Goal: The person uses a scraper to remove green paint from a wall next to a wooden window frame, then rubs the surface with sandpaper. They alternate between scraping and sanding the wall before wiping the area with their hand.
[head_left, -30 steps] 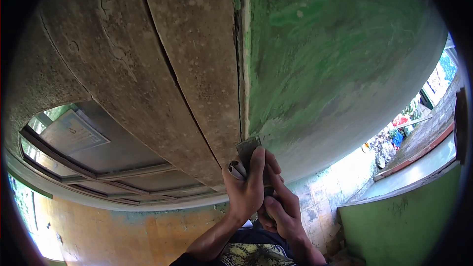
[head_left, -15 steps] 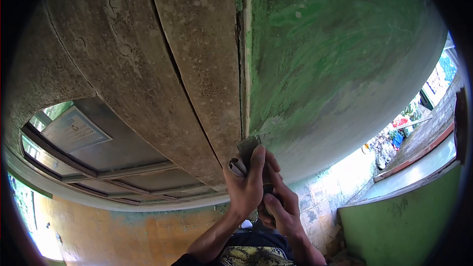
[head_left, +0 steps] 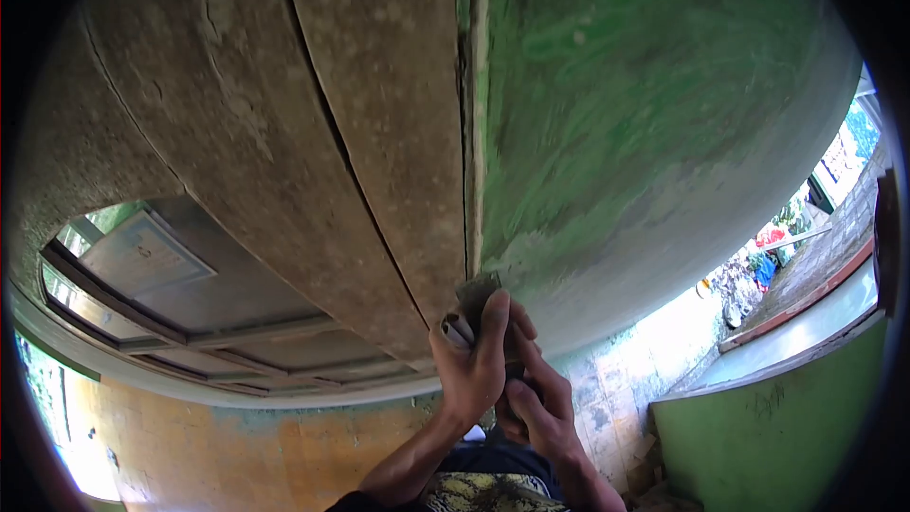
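Observation:
A flat, dark scraper (head_left: 478, 288) points up at the seam where the bare boards meet the green wall. My left hand (head_left: 471, 374) is closed around its upper part, with the thumb lying along the blade. A rolled piece of what looks like paper or sandpaper (head_left: 457, 330) also sticks out of that hand. Lower down, my right hand (head_left: 545, 410) is wrapped around the scraper's handle, which is mostly hidden by the fingers. The blade's edge lies at or very near the green wall surface (head_left: 607, 161); exact contact cannot be made out.
Weathered brown boards (head_left: 379, 85) with dark gaps fill the left side. A framed window panel (head_left: 246, 322) with a paper sheet (head_left: 152, 251) is at the lower left. At the lower right are a green half-wall (head_left: 777, 427) and a pile of clutter (head_left: 744, 284).
Both hands and the scraper have shifted slightly down, toward my body, along the seam. The grip looks the same.

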